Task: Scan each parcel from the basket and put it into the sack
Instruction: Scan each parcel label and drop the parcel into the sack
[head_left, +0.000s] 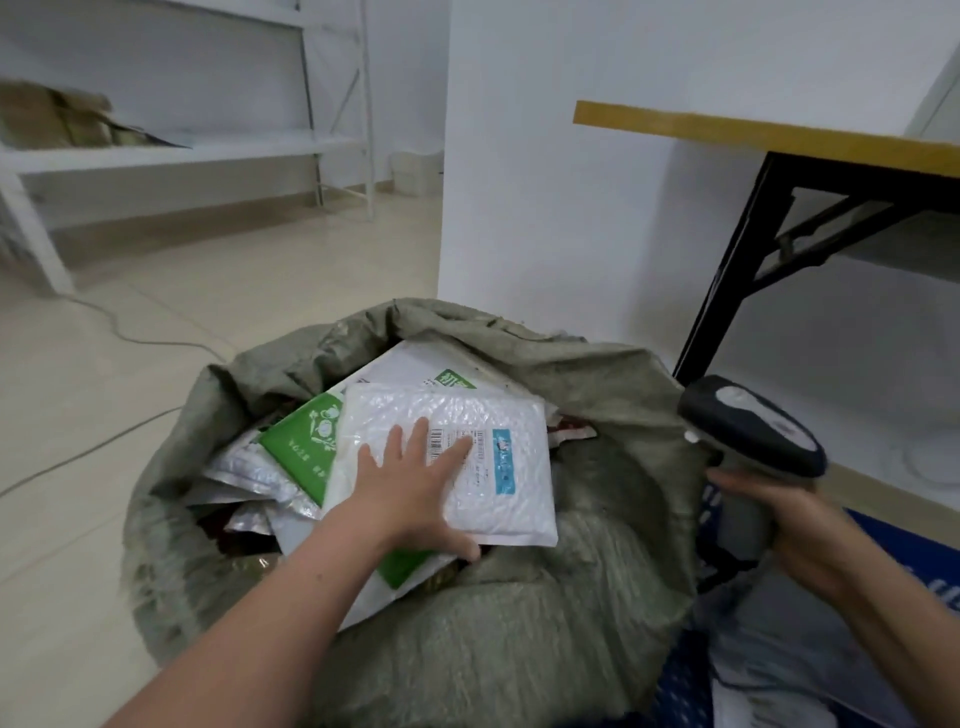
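Over on the left we've got white metal shelving (182, 150) against the wall. Front and centre is the grey-green woven sack (467, 649), mouth open and stuffed with mailers, including a green-and-white plastic one (301, 441). On top of the pile lies the white bubble-wrap parcel (493, 415), label up. Our left hand (410, 488) lies flat on it, fingers straight and spread, thumb at its near edge. To the right, our right hand (795, 525) is wrapped round the handle of the dark blue and grey handheld barcode scanner (753, 426), under a yellow-edged table with black legs (753, 135).
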